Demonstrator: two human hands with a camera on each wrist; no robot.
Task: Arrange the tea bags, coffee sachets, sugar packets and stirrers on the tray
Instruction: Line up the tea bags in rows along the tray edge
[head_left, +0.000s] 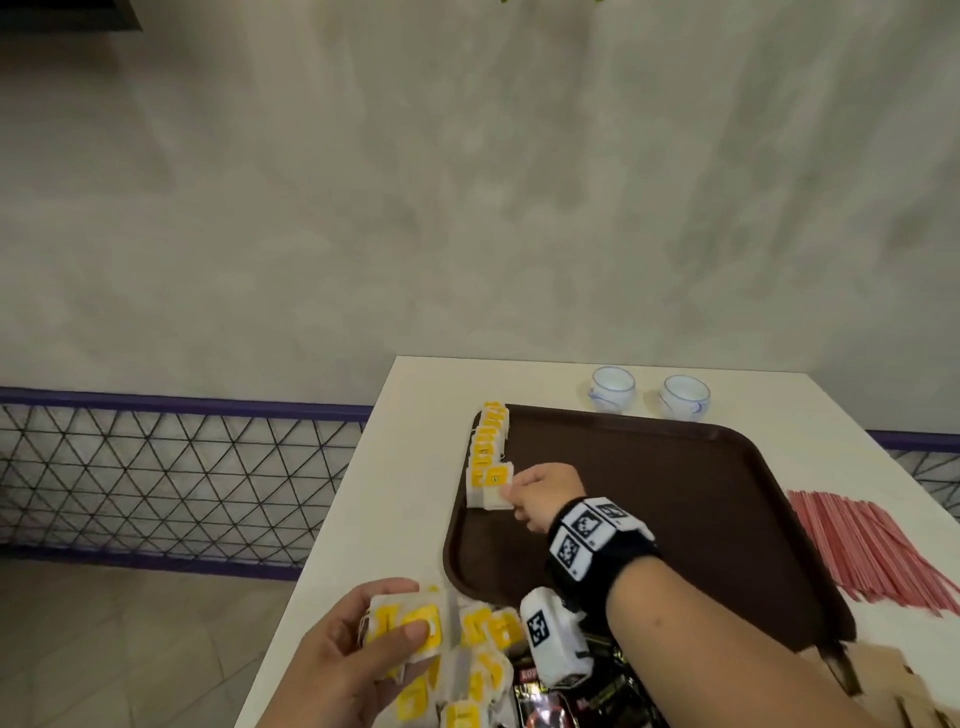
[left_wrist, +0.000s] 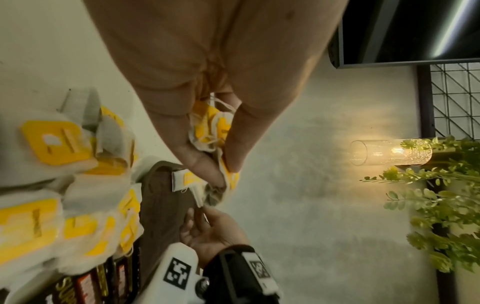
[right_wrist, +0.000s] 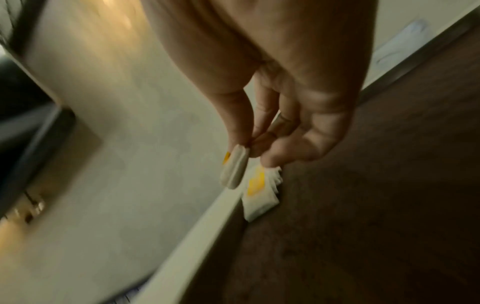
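Along the left rim of the brown tray (head_left: 675, 493), as the head camera sees it, a row of yellow-tagged tea bags (head_left: 488, 441) stands on edge. The right hand (head_left: 543, 493) pinches one more tea bag (head_left: 493, 486) at the near end of that row. The left hand (head_left: 363, 644) holds a bundle of tea bags (head_left: 410, 626) over the loose pile (head_left: 483, 670) at the table's near edge, beside dark coffee sachets (head_left: 540, 701). Red stirrers (head_left: 867, 551) lie on the table right of the tray, and two small cups (head_left: 613, 387) stand behind it. I judge the row could topple like dominoes if the new bag is pushed in too hard.

From the left wrist, thumb and fingers (left_wrist: 202, 162) are curled round several tea bags (left_wrist: 215, 127) whose strings hang loose and tangled. A caught string could drag a second bag out when one is drawn, or spill the bundle onto the pile.

From the right wrist, the picture is blurred, but the thumb and forefinger (right_wrist: 239, 127) press together on the top of a tea bag (right_wrist: 233, 168) hanging edge-on, just beside the row's end bag (right_wrist: 259, 193), which leans against the tray rim (right_wrist: 228, 209). It hangs close to the rim and may land on the rim or outside it if released a little off.
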